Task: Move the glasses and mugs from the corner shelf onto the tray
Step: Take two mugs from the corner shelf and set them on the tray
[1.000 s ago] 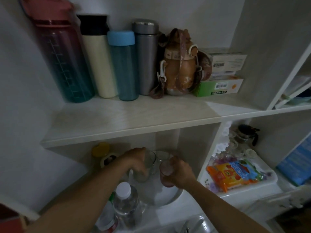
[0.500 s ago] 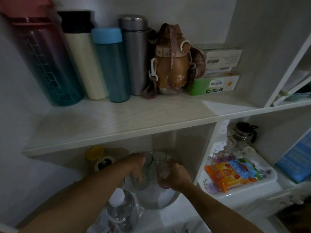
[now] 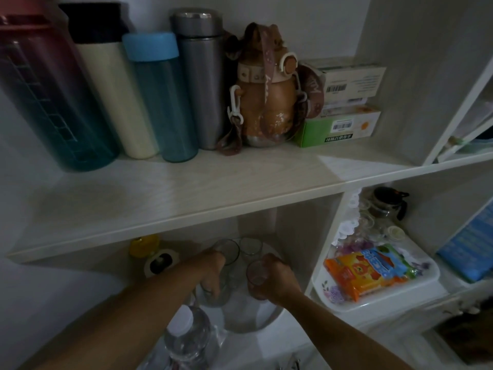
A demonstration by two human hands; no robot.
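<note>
Under the upper shelf board, a round grey tray [image 3: 250, 320] lies in the dim lower compartment. My left hand [image 3: 212, 273] reaches down over a clear glass [image 3: 213, 296] at the tray's left edge, fingers wrapped on its rim. My right hand [image 3: 274, 280] is shut around a small glass [image 3: 256, 276] held upright over the tray's right part. Two more clear glasses stand at the back of the tray: a wider glass [image 3: 226, 251] and a smaller glass [image 3: 250, 245].
The upper shelf [image 3: 186, 188] overhangs close above my hands and carries several tall bottles. A capped water bottle [image 3: 186, 340] stands in front of the tray. A yellow-lidded jar [image 3: 144, 245] stands at the back left. A white tray with snack packs [image 3: 373, 276] fills the right compartment beside a divider.
Both hands have sunk lower toward the tray with their glasses. The view has tilted down and shifted, so the upper shelf sits higher and larger in the frame.
</note>
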